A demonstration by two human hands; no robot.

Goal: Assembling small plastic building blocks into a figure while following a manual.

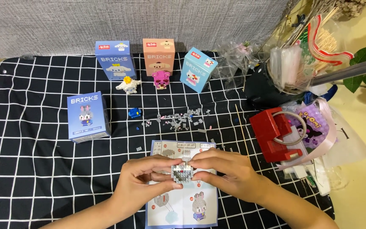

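Brick figure: small grey and white block build (182, 172), held between both hands just above the instruction sheet, near the front edge of the table.
Left hand: left hand (142, 178) comes in from the lower left; fingers (162, 161) curl over the top of the build and the thumb presses its left side, so it is closed on the piece.
Right hand: right hand (229, 171) comes in from the lower right; fingertips (198, 157) pinch the right and upper side of the build, also closed on it.
Beneath: instruction sheet (183, 208), pale blue with pictures of a rabbit figure, lies flat under the hands.
Just beyond: loose grey bricks (178, 119) lie scattered past the sheet, with a small blue piece (134, 113) to their left.
Left: blue box (87, 116) stands upright, well apart from the hands.
Far row: three boxes, blue (115, 59), pink (159, 56) and light blue (198, 69); a white figure (128, 85) and a pink figure (161, 79) stand before them.
Right: red brick block (272, 133) with a ring resting on it, beside wrapped items.
Surface: black cloth with white grid (30, 169).
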